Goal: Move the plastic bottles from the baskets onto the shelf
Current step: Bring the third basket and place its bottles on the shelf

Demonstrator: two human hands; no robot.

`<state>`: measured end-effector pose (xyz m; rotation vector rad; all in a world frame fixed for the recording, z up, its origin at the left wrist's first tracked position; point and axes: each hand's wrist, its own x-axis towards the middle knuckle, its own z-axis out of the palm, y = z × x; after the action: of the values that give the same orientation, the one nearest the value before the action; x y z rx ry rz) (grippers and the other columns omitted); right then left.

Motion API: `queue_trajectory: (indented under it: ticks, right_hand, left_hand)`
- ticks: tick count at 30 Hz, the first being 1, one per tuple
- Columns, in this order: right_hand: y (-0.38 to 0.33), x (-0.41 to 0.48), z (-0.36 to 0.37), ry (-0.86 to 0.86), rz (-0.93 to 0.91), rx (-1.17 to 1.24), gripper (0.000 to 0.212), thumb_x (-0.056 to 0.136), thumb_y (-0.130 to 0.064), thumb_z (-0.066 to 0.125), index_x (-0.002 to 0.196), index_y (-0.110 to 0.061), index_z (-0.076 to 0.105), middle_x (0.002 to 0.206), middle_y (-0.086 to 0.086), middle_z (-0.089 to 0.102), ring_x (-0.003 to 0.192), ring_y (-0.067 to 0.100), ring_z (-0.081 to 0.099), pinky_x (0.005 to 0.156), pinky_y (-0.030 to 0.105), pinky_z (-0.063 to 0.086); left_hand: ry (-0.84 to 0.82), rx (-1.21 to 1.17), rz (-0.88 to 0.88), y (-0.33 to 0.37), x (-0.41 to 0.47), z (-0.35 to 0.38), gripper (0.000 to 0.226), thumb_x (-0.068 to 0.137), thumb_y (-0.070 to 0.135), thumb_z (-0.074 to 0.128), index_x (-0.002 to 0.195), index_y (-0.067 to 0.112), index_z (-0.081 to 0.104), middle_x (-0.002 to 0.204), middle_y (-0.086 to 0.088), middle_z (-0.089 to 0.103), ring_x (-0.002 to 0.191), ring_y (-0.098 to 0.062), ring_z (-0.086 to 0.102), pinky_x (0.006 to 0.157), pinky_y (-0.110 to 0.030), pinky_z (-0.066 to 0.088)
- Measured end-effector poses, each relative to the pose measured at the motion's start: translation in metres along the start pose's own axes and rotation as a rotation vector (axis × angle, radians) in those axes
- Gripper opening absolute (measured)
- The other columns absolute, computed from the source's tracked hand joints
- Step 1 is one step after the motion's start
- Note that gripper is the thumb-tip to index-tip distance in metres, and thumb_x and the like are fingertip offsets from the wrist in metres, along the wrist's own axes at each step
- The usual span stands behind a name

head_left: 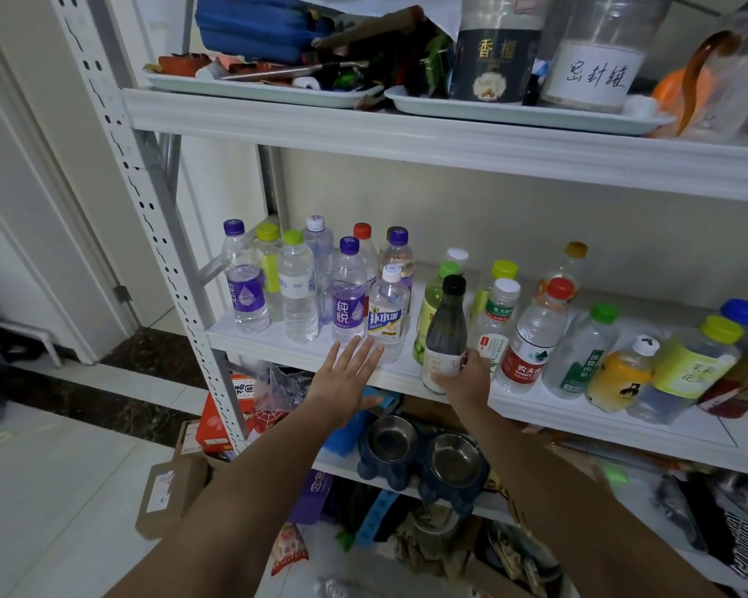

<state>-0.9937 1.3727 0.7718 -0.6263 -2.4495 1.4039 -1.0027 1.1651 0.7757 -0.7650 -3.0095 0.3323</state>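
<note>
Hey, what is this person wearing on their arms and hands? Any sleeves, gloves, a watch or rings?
Nothing that shows. The left hand and right hand are bare, with no gloves and no rings on the fingers that show. The left forearm and right forearm are uncovered down to the picture's bottom edge: no sleeves, no watch or bracelet at either wrist.

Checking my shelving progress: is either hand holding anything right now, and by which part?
The right hand grips the black-capped bottle around its lower body, near the base. The left hand is open, holding nothing.
</note>
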Motion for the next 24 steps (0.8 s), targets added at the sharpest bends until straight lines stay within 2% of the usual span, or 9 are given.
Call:
queue_trajectory:
  ticks: [7, 18, 24]
  right_hand:
    - [0.006, 0.001, 0.001, 0.047, 0.021, 0.059, 0.051, 0.073, -0.004, 0.078, 0.117, -0.004, 0.053, 0.121, 0.013, 0.06, 0.114, 0.031, 0.057, 0.094, 0.04, 0.05]
    - [0.008, 0.013, 0.008, 0.039, 0.011, 0.07, 0.038, 0.081, -0.003, 0.069, 0.117, -0.002, 0.056, 0.122, 0.015, 0.061, 0.116, 0.032, 0.056, 0.093, 0.039, 0.049]
    - [0.006, 0.023, 0.014, 0.03, -0.002, 0.067, 0.032, 0.083, -0.003, 0.066, 0.114, -0.002, 0.056, 0.122, 0.016, 0.061, 0.117, 0.032, 0.056, 0.096, 0.044, 0.05]
  left_hand:
    - [0.005, -0.013, -0.011, -0.007, 0.0, 0.007, 0.082, 0.095, 0.062, 0.025, 0.15, 0.02, -0.018, 0.159, -0.004, -0.02, 0.146, -0.022, -0.019, 0.113, -0.041, -0.017]
    - [-0.034, -0.026, -0.008, -0.009, 0.009, 0.015, 0.082, 0.096, 0.062, 0.025, 0.15, 0.02, -0.02, 0.158, -0.004, -0.023, 0.146, -0.022, -0.021, 0.115, -0.043, -0.015]
    - [-0.046, -0.031, -0.025, -0.013, 0.016, 0.022, 0.082, 0.096, 0.061, 0.026, 0.149, 0.02, -0.021, 0.159, -0.004, -0.022, 0.146, -0.023, -0.021, 0.115, -0.043, -0.015]
